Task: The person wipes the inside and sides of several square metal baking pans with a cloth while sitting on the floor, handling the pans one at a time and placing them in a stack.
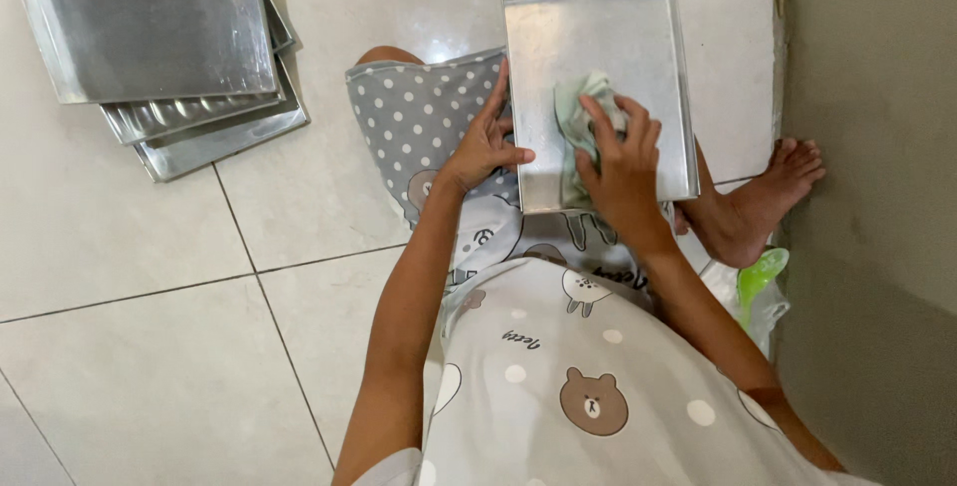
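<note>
A: What carries everything here?

B: A pale tiled floor point(150, 346), with a plain wall point(877, 127) along its right edge. The person sits on it, legs out, one bare foot point(763, 202) against the wall.

A: And the biggest things on it?

B: A stack of metal baking trays point(150, 37) at the far left corner of the floor, well apart from the hands. I count three for certain, each slightly offset; the edge of a fourth may show at the right side, but I cannot be sure.

A: The one being handled?

B: A single rectangular tray point(598, 27) rests on the lap, straight ahead of the body, its long axis running away from the person. Both hands reach it; neither is clearly nearer.

A: How do the hands stand?

B: The left hand point(483, 147) lies open, fingers spread along the tray's left rim, thumb hooked over the edge, steadying it. The right hand point(618, 152) is curled down on one pale green cloth point(578, 112), pressing it against the tray's inner face near the close end.

A: Anything smaller?

B: One green and clear plastic bag point(760, 282), beside the right hip near the wall.
</note>
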